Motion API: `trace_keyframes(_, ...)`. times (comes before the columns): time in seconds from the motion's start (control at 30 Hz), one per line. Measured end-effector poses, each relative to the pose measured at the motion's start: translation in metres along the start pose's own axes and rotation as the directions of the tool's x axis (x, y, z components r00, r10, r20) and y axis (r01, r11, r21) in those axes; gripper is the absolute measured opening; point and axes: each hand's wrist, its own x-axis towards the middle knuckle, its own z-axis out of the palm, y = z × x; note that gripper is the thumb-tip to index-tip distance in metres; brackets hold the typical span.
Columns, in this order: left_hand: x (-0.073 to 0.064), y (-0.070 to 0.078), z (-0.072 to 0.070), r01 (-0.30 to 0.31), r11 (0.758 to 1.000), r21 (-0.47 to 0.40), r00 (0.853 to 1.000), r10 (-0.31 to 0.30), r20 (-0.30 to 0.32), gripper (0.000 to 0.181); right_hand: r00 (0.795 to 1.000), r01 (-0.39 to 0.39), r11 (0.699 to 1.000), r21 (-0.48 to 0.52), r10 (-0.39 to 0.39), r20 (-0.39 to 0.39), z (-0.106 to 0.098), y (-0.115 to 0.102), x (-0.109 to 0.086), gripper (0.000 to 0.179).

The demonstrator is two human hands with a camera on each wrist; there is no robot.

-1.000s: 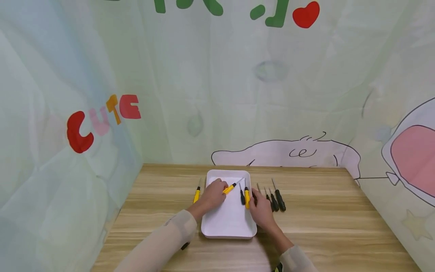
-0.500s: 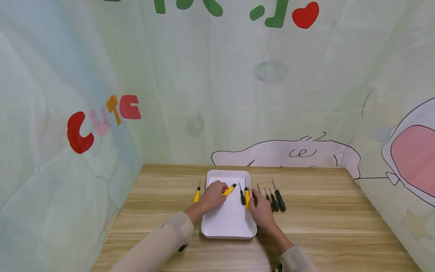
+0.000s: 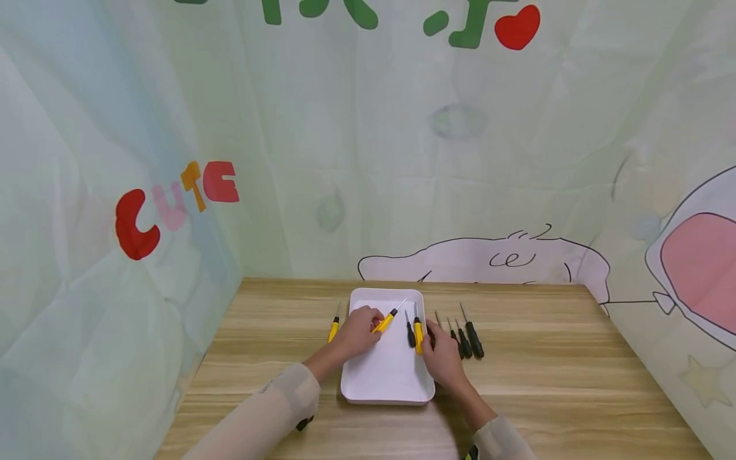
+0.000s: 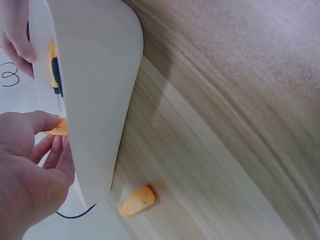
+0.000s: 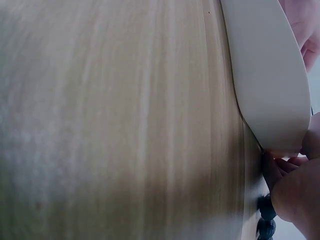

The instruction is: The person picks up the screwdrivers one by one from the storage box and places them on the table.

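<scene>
My left hand is over the white tray and pinches a screwdriver by its yellow handle. The shaft points up and to the right. In the left wrist view, thumb and fingers close on the handle, partly hidden by the tray wall. My right hand grips the tray's right side, thumb by the rim and fingers outside, low on the wall in the right wrist view. Inside the tray, near that side, lie a small black screwdriver and a yellow screwdriver, side by side.
Several black screwdrivers lie in a row right of the tray, some partly behind my right hand. Another yellow screwdriver lies to the left, partly behind the left arm. A black end shows beside the left sleeve.
My left hand has drawn slightly left and toward me with the screwdriver, whose shaft now stands steeper. The right hand and the tray have stayed in place.
</scene>
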Motion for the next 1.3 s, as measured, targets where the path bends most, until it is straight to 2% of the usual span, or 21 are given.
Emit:
trace_keyframes(0.47, 0.001, -0.004, -0.013, -0.008, 0.998, -0.06, 0.998, 0.005, -0.057, 0.024, 1.0, -0.006, 1.0, -0.004, 0.006, 0.009, -0.002, 0.001, -0.001, 0.042)
trace_keyframes(0.83, 0.002, -0.008, -0.026, 0.027, 0.99, -0.139, 0.995, -0.04, -0.091, 0.026, 1.0, -0.023, 1.0, -0.002, 0.023, 0.008, 0.0, 0.003, -0.001, 0.042)
trace_keyframes(1.07, -0.001, -0.008, -0.035, 0.088, 0.982, -0.169, 0.99, -0.105, -0.096, 0.028, 1.0, -0.009, 1.0, 0.001, 0.009, 0.007, 0.001, 0.003, 0.0, 0.042)
trace_keyframes(1.3, -0.002, -0.015, -0.045, 0.088, 0.981, -0.175, 0.982, -0.115, -0.151, 0.026, 1.0, 0.007, 1.0, 0.004, -0.007, 0.0, 0.001, 0.002, 0.0, 0.041)
